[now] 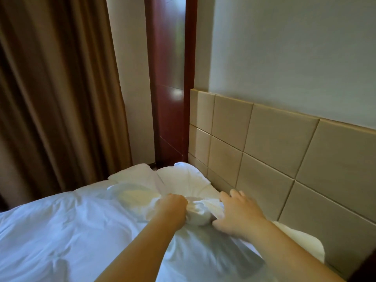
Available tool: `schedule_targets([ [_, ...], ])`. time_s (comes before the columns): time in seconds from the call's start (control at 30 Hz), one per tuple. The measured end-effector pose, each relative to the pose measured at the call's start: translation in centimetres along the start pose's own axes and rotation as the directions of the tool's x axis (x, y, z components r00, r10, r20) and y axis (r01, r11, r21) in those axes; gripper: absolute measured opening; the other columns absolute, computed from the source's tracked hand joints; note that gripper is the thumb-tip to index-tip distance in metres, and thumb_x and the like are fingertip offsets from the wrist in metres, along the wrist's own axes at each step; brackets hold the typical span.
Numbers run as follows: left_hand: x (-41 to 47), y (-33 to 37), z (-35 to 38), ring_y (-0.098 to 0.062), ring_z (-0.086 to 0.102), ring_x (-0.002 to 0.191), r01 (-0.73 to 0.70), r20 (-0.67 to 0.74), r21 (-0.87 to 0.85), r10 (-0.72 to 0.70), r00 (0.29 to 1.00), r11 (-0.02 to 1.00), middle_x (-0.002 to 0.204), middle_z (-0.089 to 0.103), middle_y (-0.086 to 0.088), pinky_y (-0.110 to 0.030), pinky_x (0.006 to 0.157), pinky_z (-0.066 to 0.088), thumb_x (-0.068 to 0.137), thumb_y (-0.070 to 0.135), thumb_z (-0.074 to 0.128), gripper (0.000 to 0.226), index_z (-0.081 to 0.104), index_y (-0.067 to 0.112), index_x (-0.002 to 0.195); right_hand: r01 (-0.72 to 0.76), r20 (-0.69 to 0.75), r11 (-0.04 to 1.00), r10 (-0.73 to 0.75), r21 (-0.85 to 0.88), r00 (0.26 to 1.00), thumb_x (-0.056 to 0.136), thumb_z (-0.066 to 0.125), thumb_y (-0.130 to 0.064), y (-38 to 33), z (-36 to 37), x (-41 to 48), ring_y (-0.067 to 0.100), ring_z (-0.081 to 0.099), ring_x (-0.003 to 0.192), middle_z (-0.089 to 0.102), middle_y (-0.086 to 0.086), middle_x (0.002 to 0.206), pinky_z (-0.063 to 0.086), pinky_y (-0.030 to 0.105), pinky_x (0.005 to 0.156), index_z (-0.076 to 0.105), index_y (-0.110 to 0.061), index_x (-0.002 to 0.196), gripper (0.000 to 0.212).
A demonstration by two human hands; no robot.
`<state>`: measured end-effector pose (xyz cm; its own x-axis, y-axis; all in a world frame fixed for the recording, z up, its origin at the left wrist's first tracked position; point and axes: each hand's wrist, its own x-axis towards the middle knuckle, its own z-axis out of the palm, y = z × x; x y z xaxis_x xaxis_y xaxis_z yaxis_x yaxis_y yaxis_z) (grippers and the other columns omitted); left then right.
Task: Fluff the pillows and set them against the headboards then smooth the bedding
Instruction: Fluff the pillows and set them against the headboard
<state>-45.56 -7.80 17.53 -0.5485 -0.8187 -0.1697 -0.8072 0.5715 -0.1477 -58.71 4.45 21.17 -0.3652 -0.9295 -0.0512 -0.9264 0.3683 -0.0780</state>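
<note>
Left hand (176,206) is fisting a bunch of pillow (183,180) fabric. Right hand (238,212) is lying spread on it, not clenching. Pillow is lying flat just beside headboard (264,149). Better: grip both ends, shake, prop upright.

Fingers of the left hand (175,204) are buried out of sight in a bunched pillow (195,184). The right hand (240,212) is motion-blurred and its fingers (234,195) are soft-edged. Both forearms run off the bottom edge. Behind the right fingers, the headboard (284,151) is cut off at the right edge. A dark shape (365,269) well right of the fingers, in the corner, cannot be identified.
</note>
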Motion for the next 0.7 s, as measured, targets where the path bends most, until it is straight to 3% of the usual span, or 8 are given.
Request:
schedule_targets([
  [0.07,1.9,0.0,-0.1,-0.028,0.056,0.117,-0.004,0.016,-0.007,0.005,1.000,1.000,0.126,0.059,-0.010,-0.037,0.098,0.047,0.093,0.017,0.056,0.034,0.056,0.011,0.126,-0.021,-0.028,0.999,0.020,-0.032,0.999,0.077,0.050,-0.055,0.3,1.3,1.2,0.025,0.046,0.113,0.050,-0.002,0.118,0.040,0.037,0.086,0.046,-0.025,0.111,0.046],
  [0.17,5.5,0.5,-0.5,-0.028,0.052,0.120,-0.008,0.062,0.018,0.006,0.998,1.000,0.129,0.056,-0.010,-0.037,0.098,0.045,0.093,0.019,0.058,0.035,0.055,0.010,0.127,-0.003,-0.008,0.999,0.003,-0.053,1.000,0.093,0.042,-0.045,0.6,2.8,3.8,0.026,0.055,0.111,0.057,0.002,0.121,0.040,0.034,0.077,0.047,-0.018,0.119,0.037],
  [0.3,10.7,1.8,-2.4,-0.026,0.048,0.122,-0.019,0.050,0.034,0.018,0.999,0.999,0.127,0.056,-0.009,-0.036,0.096,0.044,0.092,0.018,0.059,0.032,0.057,0.012,0.124,0.010,-0.007,0.992,-0.009,0.128,1.000,0.094,0.038,-0.034,2.7,1.3,8.7,0.028,0.061,0.098,0.064,0.003,0.110,0.037,0.031,0.068,0.044,-0.023,0.089,0.014],
  [0.4,16.2,2.9,-7.2,-0.026,0.048,0.122,-0.069,-0.069,0.109,0.077,0.995,0.992,0.127,0.057,-0.007,-0.035,0.096,0.042,0.093,0.018,0.057,0.032,0.058,0.013,0.124,-0.013,-0.103,0.964,0.041,0.266,0.994,0.092,0.037,-0.034,5.0,-2.1,13.6,0.029,0.060,0.088,0.067,0.001,0.099,0.044,0.031,0.069,0.051,-0.024,0.084,0.018],
  [0.5,21.7,4.1,-13.6,-0.026,0.051,0.114,-0.082,-0.246,0.193,0.129,0.961,0.978,0.121,0.060,-0.006,-0.032,0.093,0.042,0.092,0.016,0.055,0.024,0.061,0.016,0.116,0.045,-0.271,0.933,0.057,0.357,0.961,0.093,0.042,-0.032,7.1,-6.5,18.5,0.028,0.057,0.083,0.069,0.001,0.098,0.040,0.030,0.065,0.060,-0.021,0.093,0.021],
  [0.6,25.9,4.0,-19.5,-0.025,0.055,0.106,-0.037,-0.443,0.191,0.120,0.888,0.981,0.112,0.064,-0.004,-0.032,0.088,0.042,0.087,0.017,0.060,0.017,0.064,0.018,0.104,0.144,-0.437,0.902,0.053,0.406,0.898,0.096,0.043,-0.027,8.6,-11.6,22.7,0.026,0.046,0.072,0.063,0.004,0.087,0.035,0.030,0.061,0.059,-0.020,0.087,0.020],
  [0.7,29.8,3.2,-24.9,-0.024,0.056,0.100,-0.001,-0.577,0.174,0.103,0.810,0.985,0.107,0.065,-0.004,-0.033,0.087,0.046,0.091,0.023,0.059,0.012,0.064,0.018,0.101,0.239,-0.532,0.849,0.057,0.471,0.845,0.096,0.041,-0.025,9.4,-15.2,27.8,0.024,0.049,0.069,0.057,0.001,0.078,0.033,0.030,0.055,0.055,-0.020,0.080,0.022],
])
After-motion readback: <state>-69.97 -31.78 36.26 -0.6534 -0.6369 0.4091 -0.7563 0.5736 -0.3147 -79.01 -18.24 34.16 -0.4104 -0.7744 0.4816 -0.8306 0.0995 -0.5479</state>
